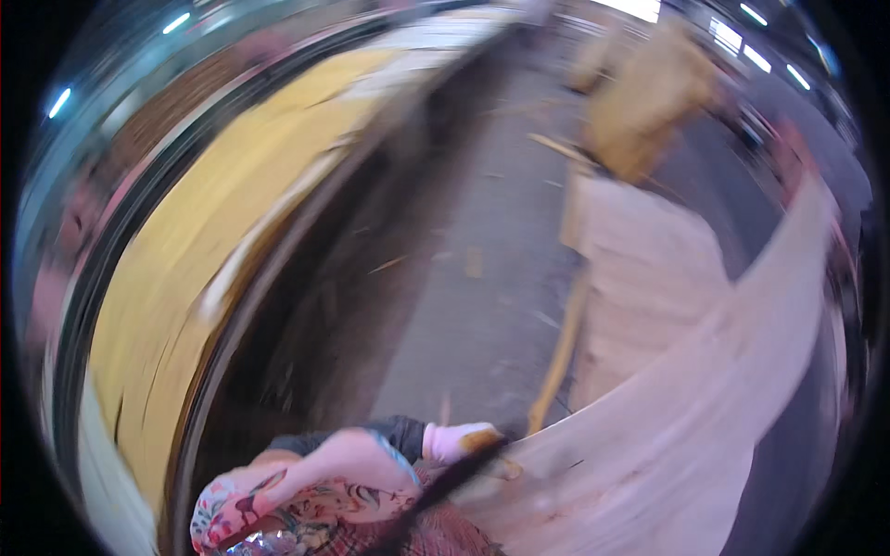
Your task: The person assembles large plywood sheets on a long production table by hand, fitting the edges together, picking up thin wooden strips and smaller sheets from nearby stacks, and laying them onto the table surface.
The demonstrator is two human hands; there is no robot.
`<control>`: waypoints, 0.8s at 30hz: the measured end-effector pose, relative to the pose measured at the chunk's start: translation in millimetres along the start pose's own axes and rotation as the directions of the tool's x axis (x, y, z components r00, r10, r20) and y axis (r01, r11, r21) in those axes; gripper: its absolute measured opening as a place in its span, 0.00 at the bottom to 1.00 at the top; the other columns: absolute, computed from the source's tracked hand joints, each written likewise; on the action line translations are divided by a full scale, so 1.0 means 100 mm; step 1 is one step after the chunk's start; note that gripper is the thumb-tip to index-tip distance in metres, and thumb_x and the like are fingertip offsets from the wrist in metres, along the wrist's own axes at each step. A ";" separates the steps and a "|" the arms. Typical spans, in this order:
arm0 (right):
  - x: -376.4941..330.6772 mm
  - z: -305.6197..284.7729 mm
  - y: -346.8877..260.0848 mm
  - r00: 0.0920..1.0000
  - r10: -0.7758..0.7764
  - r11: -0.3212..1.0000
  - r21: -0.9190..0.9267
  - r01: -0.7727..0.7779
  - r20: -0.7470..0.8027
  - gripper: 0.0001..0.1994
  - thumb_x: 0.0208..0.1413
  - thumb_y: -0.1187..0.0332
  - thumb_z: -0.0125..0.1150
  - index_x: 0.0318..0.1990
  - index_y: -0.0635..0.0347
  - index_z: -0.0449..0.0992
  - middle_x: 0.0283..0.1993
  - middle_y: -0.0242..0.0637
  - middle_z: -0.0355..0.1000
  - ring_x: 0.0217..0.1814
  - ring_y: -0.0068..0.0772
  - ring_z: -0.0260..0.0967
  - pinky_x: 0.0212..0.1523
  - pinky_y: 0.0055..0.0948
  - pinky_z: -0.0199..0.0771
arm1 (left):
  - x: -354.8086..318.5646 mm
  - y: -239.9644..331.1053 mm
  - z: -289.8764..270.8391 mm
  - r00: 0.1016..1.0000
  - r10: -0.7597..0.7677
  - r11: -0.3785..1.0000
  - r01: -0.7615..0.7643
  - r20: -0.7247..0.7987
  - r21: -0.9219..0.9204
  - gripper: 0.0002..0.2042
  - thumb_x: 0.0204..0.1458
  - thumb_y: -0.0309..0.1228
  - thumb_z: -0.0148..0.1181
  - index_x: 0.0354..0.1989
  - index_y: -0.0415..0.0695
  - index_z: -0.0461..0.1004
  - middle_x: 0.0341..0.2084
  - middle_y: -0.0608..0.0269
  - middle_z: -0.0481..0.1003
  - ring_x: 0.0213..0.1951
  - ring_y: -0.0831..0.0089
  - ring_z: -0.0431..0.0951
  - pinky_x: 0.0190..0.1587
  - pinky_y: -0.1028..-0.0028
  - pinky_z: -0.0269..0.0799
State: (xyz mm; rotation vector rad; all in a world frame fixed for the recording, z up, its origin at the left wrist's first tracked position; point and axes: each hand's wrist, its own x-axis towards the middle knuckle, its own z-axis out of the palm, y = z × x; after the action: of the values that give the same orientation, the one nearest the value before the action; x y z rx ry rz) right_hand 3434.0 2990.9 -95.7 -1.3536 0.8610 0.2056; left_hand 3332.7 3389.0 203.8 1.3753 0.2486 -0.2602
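My left hand (459, 443), in a white glove with yellow-brown on the fingers, comes in from the lower left. It closes on the near edge of a large thin wood veneer sheet (640, 454). Pale and pinkish, the sheet sweeps in a curve from in front of me up to the far right. A dark strap (454, 482) passes across the picture and covers part of the fingers. My right hand does not show. Beneath the raised sheet lies a stack of similar pale veneer (649, 278) on the floor.
On the left runs a long raised bed with yellowish veneer (232, 195), its edge ragged. Grey floor (464, 306) with scraps lies alongside. A tan upright bundle (644, 102) stands beyond the stack. A blurred reddish shape (793, 162) is near the sheet's far end.
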 end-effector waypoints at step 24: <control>-5.26 3.95 2.42 0.012 0.583 0.801 -0.578 0.160 0.812 0.25 0.53 0.50 0.52 0.55 0.51 0.62 0.54 0.33 0.63 0.52 0.34 0.60 0.49 0.38 0.63 | -5.55 -2.17 0.47 -0.533 -0.439 0.837 -0.535 -0.723 -0.114 0.15 0.43 0.43 0.62 0.30 0.44 0.74 0.15 0.75 0.67 0.15 0.85 0.64 0.15 0.82 0.58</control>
State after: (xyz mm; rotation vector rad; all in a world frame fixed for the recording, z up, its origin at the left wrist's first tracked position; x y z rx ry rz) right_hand 3094.9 3588.0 46.1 -1.0954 -0.3488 1.6427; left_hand 2738.5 3325.6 189.8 0.3806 1.7900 1.4843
